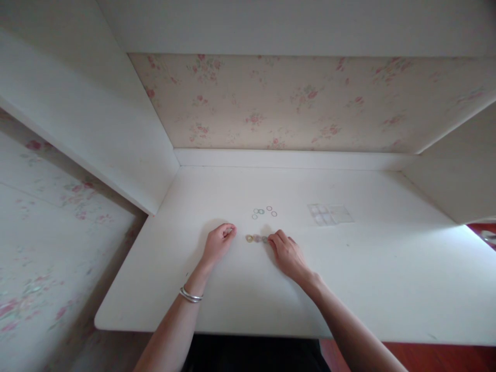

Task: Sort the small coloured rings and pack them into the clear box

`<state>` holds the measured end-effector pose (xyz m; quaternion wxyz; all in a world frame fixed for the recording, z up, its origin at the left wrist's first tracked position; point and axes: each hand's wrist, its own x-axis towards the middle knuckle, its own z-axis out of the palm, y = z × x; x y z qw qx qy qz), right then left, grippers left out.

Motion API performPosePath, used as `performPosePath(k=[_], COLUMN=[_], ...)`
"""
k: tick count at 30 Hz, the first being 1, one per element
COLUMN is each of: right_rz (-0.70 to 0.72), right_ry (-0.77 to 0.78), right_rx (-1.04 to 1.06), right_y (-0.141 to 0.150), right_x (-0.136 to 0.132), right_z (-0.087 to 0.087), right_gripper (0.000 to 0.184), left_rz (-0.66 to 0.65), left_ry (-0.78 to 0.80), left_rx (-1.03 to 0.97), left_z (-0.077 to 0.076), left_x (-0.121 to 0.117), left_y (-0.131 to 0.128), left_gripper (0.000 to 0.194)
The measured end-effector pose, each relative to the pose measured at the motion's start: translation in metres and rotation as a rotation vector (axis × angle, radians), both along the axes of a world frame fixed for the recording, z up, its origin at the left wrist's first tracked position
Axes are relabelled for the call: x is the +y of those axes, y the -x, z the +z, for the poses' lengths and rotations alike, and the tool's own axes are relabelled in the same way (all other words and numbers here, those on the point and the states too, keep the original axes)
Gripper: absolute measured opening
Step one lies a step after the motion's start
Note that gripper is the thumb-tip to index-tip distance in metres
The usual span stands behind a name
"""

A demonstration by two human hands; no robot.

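A short row of small coloured rings (254,238) lies on the white desk between my hands, yellowish at the left, pinkish in the middle and greenish at the right. My right hand (287,253) has its fingers together, with the tips on the greenish ring (265,239) at the row's right end. Left of the row, my left hand (219,242) rests with curled fingers, thumb against forefinger; whatever may be between them is too small to tell. Farther back lie several thin, loose rings (261,211), some greenish and some reddish, a few overlapping.
A clear plastic case (341,214) with small compartments lies opened flat to the right. The white desk (387,279) has a raised strip (294,159) along its back. Side panels (127,129) stand left and right. Flowered wallpaper (287,103) covers the wall behind.
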<state>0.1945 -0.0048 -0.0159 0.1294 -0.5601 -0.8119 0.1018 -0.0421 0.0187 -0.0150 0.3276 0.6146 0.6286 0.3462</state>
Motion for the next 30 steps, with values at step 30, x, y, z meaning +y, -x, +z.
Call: performPosePath(k=[30], right_rz=[0.009], right_ry=[0.062], right_rx=[0.094], right_y=[0.001], right_x=[0.013], right_z=[0.013], right_gripper=[0.022], left_rz=[0.002], left_ry=[0.008], left_rx=[-0.049], left_z=[0.004], left_x=[-0.002], left_y=[0.001], left_gripper=[0.033])
